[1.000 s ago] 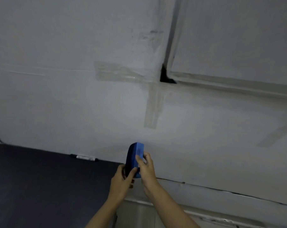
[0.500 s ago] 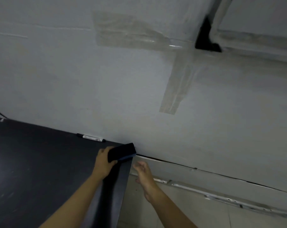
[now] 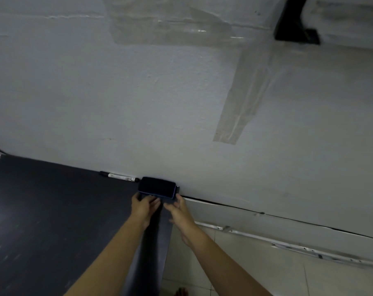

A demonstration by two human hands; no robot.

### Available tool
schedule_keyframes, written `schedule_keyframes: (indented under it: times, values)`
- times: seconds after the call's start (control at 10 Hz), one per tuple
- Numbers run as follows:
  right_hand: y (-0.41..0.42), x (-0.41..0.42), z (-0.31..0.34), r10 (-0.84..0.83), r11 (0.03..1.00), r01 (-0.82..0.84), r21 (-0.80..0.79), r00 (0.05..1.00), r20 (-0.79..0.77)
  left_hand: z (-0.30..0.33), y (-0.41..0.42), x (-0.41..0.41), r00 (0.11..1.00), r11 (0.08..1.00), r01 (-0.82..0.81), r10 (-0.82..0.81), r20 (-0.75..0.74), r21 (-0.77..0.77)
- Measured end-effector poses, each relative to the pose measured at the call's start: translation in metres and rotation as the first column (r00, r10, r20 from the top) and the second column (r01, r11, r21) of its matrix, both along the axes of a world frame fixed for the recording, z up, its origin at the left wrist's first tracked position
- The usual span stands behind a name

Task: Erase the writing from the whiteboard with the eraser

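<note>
The eraser [image 3: 156, 187], blue with its dark felt side up, lies flat on the far right corner of the dark table [image 3: 53, 214], against the wall. My left hand [image 3: 145, 208] is just in front of it, fingertips at its near edge, not wrapped around it. My right hand [image 3: 178, 211] is beside it with fingers apart, one fingertip at the eraser's right end. The white board surface [image 3: 138, 99] fills the wall above, and I see no writing on it.
A black-and-white marker [image 3: 119, 176] lies along the wall left of the eraser. Clear tape strips [image 3: 241, 103] stick to the white surface. A black bracket [image 3: 296, 28] sits at the top right. Pale floor tiles [image 3: 256, 276] and a metal rail [image 3: 288, 246] lie right of the table.
The eraser went from both hands in front of the wall, down in my left hand, onto the table corner. My right hand came back beside it. The view tilted downward.
</note>
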State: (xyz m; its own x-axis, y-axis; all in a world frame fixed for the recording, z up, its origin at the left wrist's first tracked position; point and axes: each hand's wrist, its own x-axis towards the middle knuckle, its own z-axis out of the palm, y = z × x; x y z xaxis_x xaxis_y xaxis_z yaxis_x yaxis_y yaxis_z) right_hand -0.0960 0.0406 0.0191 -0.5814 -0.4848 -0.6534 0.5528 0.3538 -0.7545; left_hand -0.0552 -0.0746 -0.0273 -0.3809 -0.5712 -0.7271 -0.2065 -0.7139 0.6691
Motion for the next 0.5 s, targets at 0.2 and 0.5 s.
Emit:
schedule_keyframes:
  times: [0.2,0.5]
  values:
    - [-0.002,-0.012,0.011,-0.022,0.997,0.028,-0.078,0.996,0.087,0.002,0.012,-0.006,0.987,0.987,-0.102,0.116,-0.109,0.124]
    - [0.035,-0.013,0.014,-0.227,0.966,0.243,-0.09,0.961,0.156,0.018,0.07,-0.002,0.992,0.969,-0.087,0.106,-0.071,0.231]
